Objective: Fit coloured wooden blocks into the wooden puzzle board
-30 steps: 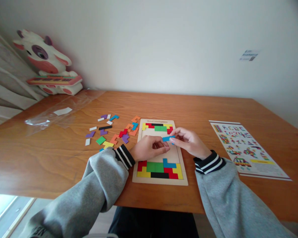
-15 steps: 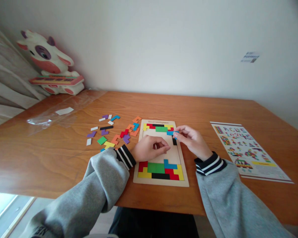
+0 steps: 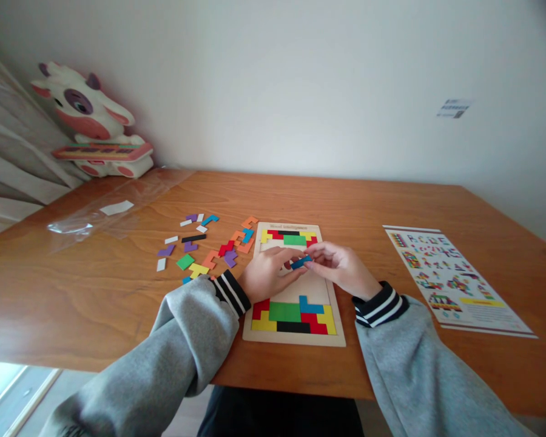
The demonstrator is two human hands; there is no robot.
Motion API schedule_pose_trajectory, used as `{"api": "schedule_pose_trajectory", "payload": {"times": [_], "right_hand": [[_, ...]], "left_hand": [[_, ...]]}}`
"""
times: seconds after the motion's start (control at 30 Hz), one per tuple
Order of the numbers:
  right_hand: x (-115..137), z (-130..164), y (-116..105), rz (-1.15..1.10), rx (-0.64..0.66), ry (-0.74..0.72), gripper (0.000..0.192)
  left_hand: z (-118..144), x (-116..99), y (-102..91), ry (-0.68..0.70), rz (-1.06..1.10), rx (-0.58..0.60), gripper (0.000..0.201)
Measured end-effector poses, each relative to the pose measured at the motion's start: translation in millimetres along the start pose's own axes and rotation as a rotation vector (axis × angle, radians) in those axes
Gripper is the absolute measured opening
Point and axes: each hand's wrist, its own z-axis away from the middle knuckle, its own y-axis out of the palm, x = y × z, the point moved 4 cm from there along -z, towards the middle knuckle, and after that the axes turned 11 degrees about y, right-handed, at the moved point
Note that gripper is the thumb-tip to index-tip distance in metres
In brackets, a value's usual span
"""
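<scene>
One wooden puzzle board [image 3: 339, 315] lay at the centre of the frame, one printed pattern sheet [image 3: 455, 279] at the right, and one cow-shaped toy [image 3: 91, 121] at the upper left. Two hands, left hand [image 3: 268, 274] and right hand [image 3: 341, 267], met over the board at one blue piece [image 3: 301, 262]. Roughly twenty loose pieces [image 3: 209, 246] lay left of the board; an exact count was not readable.

The hands [image 3: 300, 270] hide the puzzle board's [image 3: 337, 315] bare middle.
</scene>
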Motion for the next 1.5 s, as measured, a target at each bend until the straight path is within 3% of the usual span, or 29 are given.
{"api": "schedule_pose_trajectory", "payload": {"times": [0.27,0.43,0.57,0.63,0.77,0.83,0.93,1.13,1.3,1.5], "right_hand": [[5.3,4.1,0.3,0.081,0.054,-0.013,0.026],[7.5,5.3,2.3,0.009,0.062,-0.025,0.024],[6.2,3.4,2.2,-0.014,0.039,-0.036,0.030],[4.7,1.3,-2.6,-0.017,-0.048,-0.043,0.032],[1.1,-1.8,-17.6,-0.053,-0.261,-0.047,0.032],[0.0,-2.3,-23.4,-0.084,-0.335,-0.034,0.033],[0.3,-2.0,-27.1,-0.107,-0.387,-0.020,0.035],[1.3,-2.1,-26.0,-0.106,-0.382,-0.016,0.036],[0.4,-2.3,-26.0,-0.123,-0.380,-0.007,0.035],[-0.4,-2.9,-26.4,-0.120,-0.378,-0.013,0.036]], "left_hand": [[2.8,-6.4,3.8,-0.124,0.173,0.080,0.020],[5.7,-0.8,6.2,-0.317,0.406,0.003,0.020],[4.4,5.3,-2.2,-0.346,0.427,-0.037,0.019],[4.3,12.3,-11.1,-0.367,0.467,-0.096,0.027],[7.8,34.1,-32.6,-0.499,0.603,-0.374,0.050],[10.5,43.3,-37.3,-0.579,0.659,-0.476,0.052],[12.1,49.8,-36.1,-0.630,0.727,-0.530,0.046],[11.2,52.0,-38.4,-0.571,0.601,-0.483,0.044],[14.1,60.3,-44.4,-0.558,0.579,-0.531,0.047],[17.5,64.3,-45.5,-0.422,0.163,-0.354,0.031]]}}
